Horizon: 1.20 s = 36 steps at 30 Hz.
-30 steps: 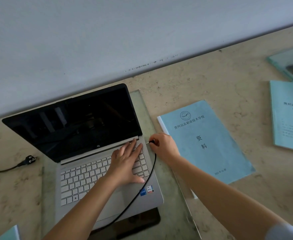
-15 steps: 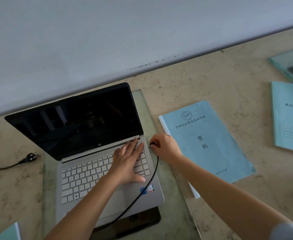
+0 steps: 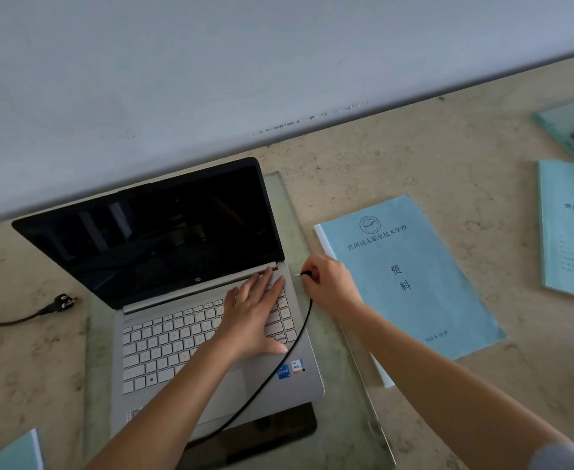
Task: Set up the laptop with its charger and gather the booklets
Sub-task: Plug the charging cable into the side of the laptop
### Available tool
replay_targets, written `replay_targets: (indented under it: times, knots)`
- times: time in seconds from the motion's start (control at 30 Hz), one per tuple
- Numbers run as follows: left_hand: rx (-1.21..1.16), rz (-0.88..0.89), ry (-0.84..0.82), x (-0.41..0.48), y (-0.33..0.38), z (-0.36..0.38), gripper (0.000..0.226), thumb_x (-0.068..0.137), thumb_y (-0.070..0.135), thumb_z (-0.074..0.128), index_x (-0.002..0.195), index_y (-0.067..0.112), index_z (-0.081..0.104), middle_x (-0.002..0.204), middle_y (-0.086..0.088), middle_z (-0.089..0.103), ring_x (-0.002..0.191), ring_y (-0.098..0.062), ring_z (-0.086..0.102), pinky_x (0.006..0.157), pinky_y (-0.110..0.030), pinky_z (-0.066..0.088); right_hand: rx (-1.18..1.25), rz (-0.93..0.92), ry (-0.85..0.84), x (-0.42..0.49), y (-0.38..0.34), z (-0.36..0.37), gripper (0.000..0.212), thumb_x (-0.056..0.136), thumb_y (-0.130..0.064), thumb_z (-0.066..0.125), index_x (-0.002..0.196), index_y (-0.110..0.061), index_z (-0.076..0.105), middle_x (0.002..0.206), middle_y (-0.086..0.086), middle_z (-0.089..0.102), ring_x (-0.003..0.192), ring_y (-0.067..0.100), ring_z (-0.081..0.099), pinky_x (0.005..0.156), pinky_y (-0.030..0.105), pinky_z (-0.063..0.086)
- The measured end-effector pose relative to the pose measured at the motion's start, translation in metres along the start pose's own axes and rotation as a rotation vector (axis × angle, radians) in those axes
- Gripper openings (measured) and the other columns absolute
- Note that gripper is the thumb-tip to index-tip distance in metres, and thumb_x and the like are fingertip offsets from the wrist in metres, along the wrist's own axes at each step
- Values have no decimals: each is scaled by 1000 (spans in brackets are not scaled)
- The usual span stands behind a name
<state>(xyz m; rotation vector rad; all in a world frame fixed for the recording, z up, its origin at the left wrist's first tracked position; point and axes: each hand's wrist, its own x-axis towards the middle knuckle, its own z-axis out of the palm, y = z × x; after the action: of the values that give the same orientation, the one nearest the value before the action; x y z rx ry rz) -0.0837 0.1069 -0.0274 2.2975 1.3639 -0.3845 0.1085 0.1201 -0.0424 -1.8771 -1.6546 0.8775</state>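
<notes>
A silver laptop [image 3: 163, 347] stands open with a dark screen on a glass sheet [image 3: 343, 395]. My left hand [image 3: 256, 313] lies flat on the right part of its keyboard. My right hand [image 3: 329, 283] pinches the charger's barrel connector [image 3: 302, 274] just off the laptop's right edge, its metal tip a small gap from the side. The black charger cable [image 3: 279, 364] runs from that hand across the palm rest toward me. A light blue booklet [image 3: 414, 286] lies right of the laptop, partly under my right arm. A second blue booklet [image 3: 570, 232] sits at the far right edge.
The charger's wall plug [image 3: 63, 301] lies loose on the beige stone table at the left. A third blue booklet's corner [image 3: 14, 452] shows at the bottom left. Another glass piece [image 3: 570, 127] is at the upper right. A pale wall runs close behind the laptop.
My right hand with the connector has drawn slightly away from the laptop's side, so the metal tip now shows. The left hand stays on the keyboard.
</notes>
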Motion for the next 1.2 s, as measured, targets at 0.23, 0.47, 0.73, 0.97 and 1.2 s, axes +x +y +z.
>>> replay_targets:
  times: [0.23, 0.47, 0.73, 0.97, 1.2]
  knots:
    - [9, 5, -1, 0, 0, -2, 125, 62, 65, 69, 148, 33, -16, 157, 6, -25, 145, -18, -19, 116, -50, -4, -35, 40, 6, 15, -8, 2, 7, 80, -16, 58, 86, -16, 62, 87, 2, 62, 77, 21, 57, 63, 34, 52]
    - [-2, 9, 11, 0, -1, -1, 125, 61, 66, 69, 148, 33, -13, 158, 6, -23, 145, -17, -18, 117, -51, -2, -60, 12, 7, 14, -5, 4, 8, 82, -16, 59, 90, -17, 63, 91, 1, 63, 79, 22, 59, 64, 35, 52]
    - [-7, 9, 8, 0, 0, -3, 124, 61, 65, 70, 149, 33, -12, 157, 7, -23, 145, -18, -18, 116, -51, -2, -79, -26, -13, 11, -6, 7, 10, 82, -21, 60, 92, -18, 61, 88, -1, 60, 79, 21, 58, 62, 31, 47]
    - [-9, 8, 2, -1, 2, -4, 124, 62, 63, 70, 149, 32, -14, 157, 6, -25, 146, -18, -18, 117, -51, -3, -99, -29, -22, 7, -13, 6, 24, 82, -12, 48, 105, -17, 50, 82, -5, 52, 71, 25, 55, 51, 29, 38]
    - [-22, 4, -14, -1, 3, -5, 125, 64, 62, 71, 148, 31, -17, 156, 6, -29, 145, -18, -22, 118, -50, -5, -208, -92, -57, 11, -23, 5, 21, 82, -3, 44, 101, -10, 44, 79, -1, 48, 61, 29, 47, 53, 32, 33]
